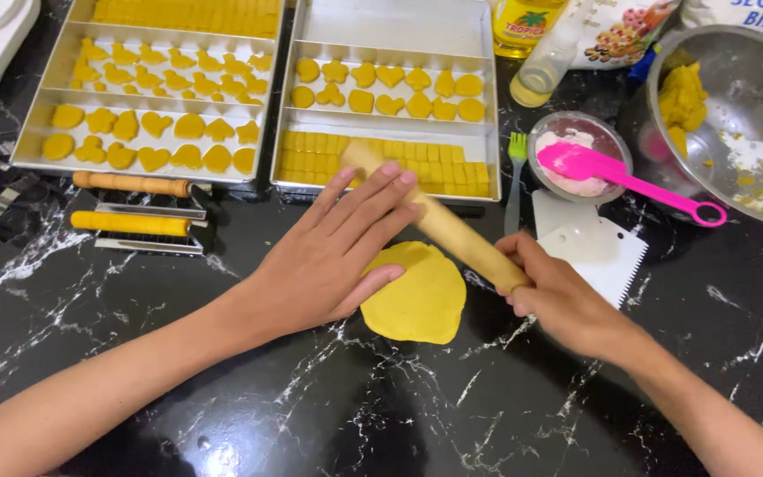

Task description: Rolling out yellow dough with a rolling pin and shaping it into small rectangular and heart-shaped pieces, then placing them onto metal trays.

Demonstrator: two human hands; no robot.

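Observation:
A flat round of yellow dough (419,305) lies on the black marble-patterned counter (381,415). A wooden rolling pin (452,231) rests diagonally across its far edge. My left hand (337,247) lies flat on the pin's middle, fingers spread and straight, palm over the dough's left side. My right hand (554,296) grips the pin's near right end.
Two metal trays (37,119) (492,132) at the back hold several yellow cut-out dough shapes. A roller cutter (134,212) lies at left. At right sit a small bowl with a pink spatula (611,172), a white scraper (607,252), a green fork (516,168), a steel bowl (752,115) and a bottle.

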